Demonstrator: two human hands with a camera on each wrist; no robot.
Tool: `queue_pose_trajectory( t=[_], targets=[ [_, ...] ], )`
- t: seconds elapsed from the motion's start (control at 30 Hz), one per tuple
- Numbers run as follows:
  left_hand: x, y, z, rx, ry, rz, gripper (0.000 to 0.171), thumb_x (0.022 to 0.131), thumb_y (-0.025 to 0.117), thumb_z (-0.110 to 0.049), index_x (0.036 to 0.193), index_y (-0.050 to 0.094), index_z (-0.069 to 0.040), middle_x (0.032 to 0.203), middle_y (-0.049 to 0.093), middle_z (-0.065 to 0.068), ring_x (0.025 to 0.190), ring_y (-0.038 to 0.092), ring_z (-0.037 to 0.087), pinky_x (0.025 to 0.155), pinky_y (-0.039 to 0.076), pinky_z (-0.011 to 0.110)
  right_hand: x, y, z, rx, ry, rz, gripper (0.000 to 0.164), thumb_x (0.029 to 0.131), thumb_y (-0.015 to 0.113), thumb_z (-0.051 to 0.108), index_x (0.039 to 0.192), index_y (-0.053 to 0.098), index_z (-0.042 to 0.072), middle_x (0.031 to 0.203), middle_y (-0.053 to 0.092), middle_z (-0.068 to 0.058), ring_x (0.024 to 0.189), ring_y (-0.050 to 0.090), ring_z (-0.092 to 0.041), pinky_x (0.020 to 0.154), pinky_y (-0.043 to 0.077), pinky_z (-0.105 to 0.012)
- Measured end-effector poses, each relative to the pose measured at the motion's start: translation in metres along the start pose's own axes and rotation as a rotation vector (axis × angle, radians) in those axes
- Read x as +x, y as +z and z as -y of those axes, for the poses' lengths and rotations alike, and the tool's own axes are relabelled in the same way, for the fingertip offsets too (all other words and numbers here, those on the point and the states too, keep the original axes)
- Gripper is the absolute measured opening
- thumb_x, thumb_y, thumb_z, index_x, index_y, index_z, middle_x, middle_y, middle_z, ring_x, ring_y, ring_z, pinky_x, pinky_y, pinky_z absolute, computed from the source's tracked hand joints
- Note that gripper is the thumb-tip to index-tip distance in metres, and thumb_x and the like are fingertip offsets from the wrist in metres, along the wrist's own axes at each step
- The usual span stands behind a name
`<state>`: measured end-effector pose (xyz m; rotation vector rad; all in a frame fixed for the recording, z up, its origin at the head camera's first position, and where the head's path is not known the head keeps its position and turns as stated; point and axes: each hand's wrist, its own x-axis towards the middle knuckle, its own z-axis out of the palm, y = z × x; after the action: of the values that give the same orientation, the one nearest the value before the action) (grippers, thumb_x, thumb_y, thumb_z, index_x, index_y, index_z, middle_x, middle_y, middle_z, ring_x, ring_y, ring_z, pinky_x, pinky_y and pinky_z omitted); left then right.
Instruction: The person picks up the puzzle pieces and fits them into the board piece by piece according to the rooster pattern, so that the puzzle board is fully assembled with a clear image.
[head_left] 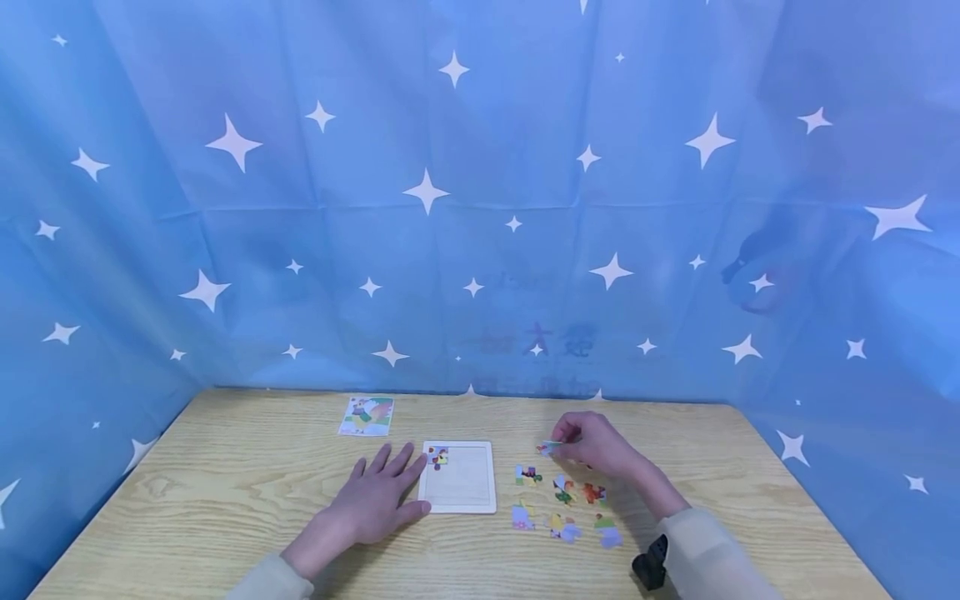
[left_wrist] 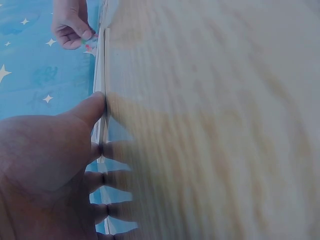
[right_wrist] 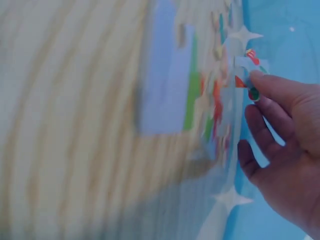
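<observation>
My left hand (head_left: 380,497) lies with spread fingers on the table, its thumb and index finger at the left edge of a white square puzzle tray (head_left: 459,510). One colourful puzzle piece (head_left: 438,457) sits in the tray's upper left corner. To the right, my right hand (head_left: 595,443) pinches another puzzle piece (right_wrist: 252,75) between thumb and fingers, raised off the table. Several loose pieces lie below that hand, among them a purple-and-green piece (head_left: 608,531), an orange piece (head_left: 593,493) and a yellow-and-purple piece (head_left: 563,527).
A picture card (head_left: 366,416) lies at the back left of the wooden table (head_left: 225,475). Behind the table hangs a blue curtain (head_left: 510,125) with white stars. A black device (head_left: 651,562) is strapped at the right sleeve.
</observation>
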<state>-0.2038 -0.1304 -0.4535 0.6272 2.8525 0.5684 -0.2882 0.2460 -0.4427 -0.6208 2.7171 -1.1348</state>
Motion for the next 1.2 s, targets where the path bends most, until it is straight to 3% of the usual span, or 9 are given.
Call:
queue_pose_trajectory(
  t=[0.3,0.57,0.87,1.2],
  targets=[
    [-0.001,0.0,0.003,-0.016,-0.003,0.008,0.072,0.104,0.055,-0.051,0.159,0.039,-0.009,0.166,0.029,0.018,0.151,0.017,0.049,0.113,0.018,0.074,0.02,0.023,0.028,0.07,-0.055,-0.05,0.008,0.093,0.077,0.007,0.097,0.071,0.006,0.086,0.066,-0.001,0.077,0.061,-0.016,0.067,0.052,-0.03],
    [0.0,0.004,0.008,-0.002,0.015,0.012,0.073,0.104,0.053,-0.054,0.16,0.038,-0.009,0.166,0.027,0.019,0.151,0.017,0.051,0.113,0.017,0.074,0.036,0.054,0.051,0.158,-0.068,0.038,0.009,0.094,0.076,0.01,0.102,0.071,0.008,0.089,0.068,-0.001,0.079,0.064,-0.016,0.07,0.054,-0.032],
    [-0.001,0.0,0.001,-0.004,-0.005,0.009,0.073,0.103,0.055,-0.053,0.159,0.04,-0.009,0.165,0.029,0.018,0.151,0.018,0.05,0.112,0.019,0.074,0.049,0.082,0.07,0.163,-0.103,0.048,0.009,0.091,0.078,0.006,0.098,0.073,0.006,0.086,0.067,0.002,0.078,0.063,-0.013,0.069,0.052,-0.028],
    [0.003,0.003,0.003,-0.012,0.009,0.011,0.071,0.104,0.054,-0.051,0.159,0.039,-0.009,0.165,0.028,0.019,0.151,0.017,0.051,0.112,0.018,0.075,0.055,0.097,0.074,0.119,-0.074,0.012,0.011,0.088,0.08,0.003,0.096,0.074,0.007,0.085,0.066,0.002,0.08,0.062,-0.012,0.072,0.052,-0.027]
  ],
)
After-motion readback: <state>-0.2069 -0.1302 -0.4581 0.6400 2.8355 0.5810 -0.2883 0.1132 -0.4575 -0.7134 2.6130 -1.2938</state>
